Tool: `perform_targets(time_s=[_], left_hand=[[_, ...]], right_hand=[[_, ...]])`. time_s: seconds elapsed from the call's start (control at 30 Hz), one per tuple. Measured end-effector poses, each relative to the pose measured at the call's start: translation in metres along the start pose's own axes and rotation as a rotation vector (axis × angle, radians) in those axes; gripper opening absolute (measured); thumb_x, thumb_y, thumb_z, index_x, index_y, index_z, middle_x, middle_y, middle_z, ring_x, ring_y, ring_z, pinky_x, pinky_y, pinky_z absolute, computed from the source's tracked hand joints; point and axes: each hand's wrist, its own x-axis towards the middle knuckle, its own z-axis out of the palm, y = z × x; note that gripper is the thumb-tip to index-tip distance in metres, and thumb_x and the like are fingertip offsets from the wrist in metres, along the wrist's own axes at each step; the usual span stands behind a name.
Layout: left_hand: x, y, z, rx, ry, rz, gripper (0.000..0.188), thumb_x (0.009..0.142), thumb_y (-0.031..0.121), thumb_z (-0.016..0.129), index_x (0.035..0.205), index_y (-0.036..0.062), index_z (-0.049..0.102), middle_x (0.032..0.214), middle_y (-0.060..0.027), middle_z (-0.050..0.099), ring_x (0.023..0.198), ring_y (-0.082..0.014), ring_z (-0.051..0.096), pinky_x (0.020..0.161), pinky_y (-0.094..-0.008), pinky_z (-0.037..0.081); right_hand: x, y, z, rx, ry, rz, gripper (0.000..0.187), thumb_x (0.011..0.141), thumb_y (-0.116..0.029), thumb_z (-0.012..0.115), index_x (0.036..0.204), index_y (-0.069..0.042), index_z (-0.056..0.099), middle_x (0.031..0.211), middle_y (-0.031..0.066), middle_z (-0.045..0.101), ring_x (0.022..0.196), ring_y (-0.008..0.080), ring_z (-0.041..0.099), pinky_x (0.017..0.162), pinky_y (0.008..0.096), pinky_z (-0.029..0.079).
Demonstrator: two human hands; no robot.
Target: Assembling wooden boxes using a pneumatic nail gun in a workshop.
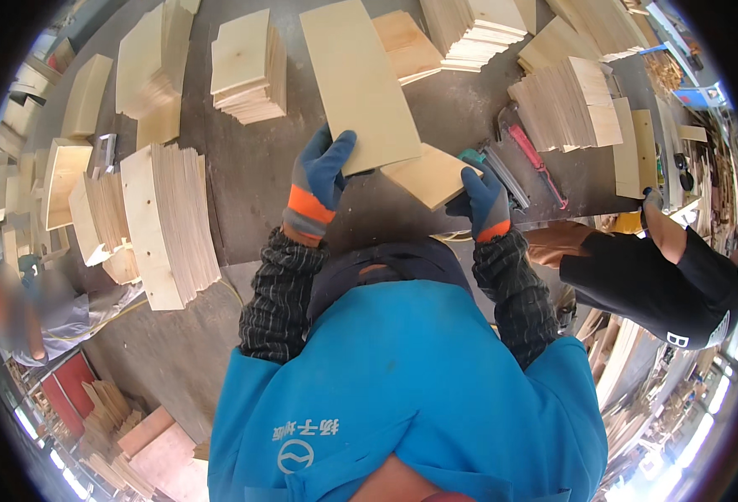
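Observation:
My left hand [320,171], in a blue glove with an orange and grey cuff, grips the lower left corner of a long pale wooden board [359,84]. The board is tilted over the worktable [256,180]. My right hand [486,199], gloved alike, pinches the right corner of a smaller wooden board [434,177]. That piece's left end meets the long board's lower edge; I cannot tell whether they touch. Just beyond my right hand lies a silver metal tool with a green part [505,174], partly hidden by the glove. Beside it is a red-handled tool [539,163].
Stacks of thin boards stand around the table: a tall stack [171,224] at left, another [250,71] at back left, one [566,105] at right. A person in black [653,276] is at the right, another person [30,309] at the far left. Wood pieces [147,452] lie lower left.

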Motion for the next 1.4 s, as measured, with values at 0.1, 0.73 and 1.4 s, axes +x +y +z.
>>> perform_targets(time_s=[0.1,0.73,1.4], left_hand=[[0.000,0.004,0.003,0.047,-0.017,-0.015,0.044,0.112,0.023,0.059,0.147,-0.0044,0.057,0.130,-0.0137,0.071,0.114,-0.0237,0.074,0.089,-0.0396,0.065],[-0.020,0.026,-0.024,0.299,-0.121,-0.026,0.054,0.109,0.027,0.065,0.151,-0.0054,0.055,0.099,-0.0113,0.073,0.066,-0.0141,0.068,0.056,-0.0282,0.056],[-0.039,-0.003,-0.034,0.419,-0.059,-0.128,0.059,0.110,0.026,0.066,0.159,-0.0015,0.048,0.091,-0.0068,0.071,0.051,-0.0084,0.054,0.046,-0.0264,0.045]], right_hand=[[-0.005,0.022,-0.005,-0.208,-0.036,-0.127,0.058,0.105,-0.029,0.065,0.153,0.000,0.050,0.114,0.0221,0.074,0.085,0.0302,0.079,0.068,0.0432,0.066],[-0.009,-0.012,0.063,-1.041,-0.269,-0.693,0.035,0.094,-0.017,0.081,0.126,-0.004,0.074,0.114,0.0248,0.078,0.104,0.0376,0.076,0.089,0.0454,0.060],[0.002,0.043,0.057,-0.554,-0.389,-0.454,0.038,0.093,-0.015,0.086,0.128,-0.004,0.076,0.111,0.0118,0.082,0.101,0.0171,0.077,0.090,0.0344,0.060]])
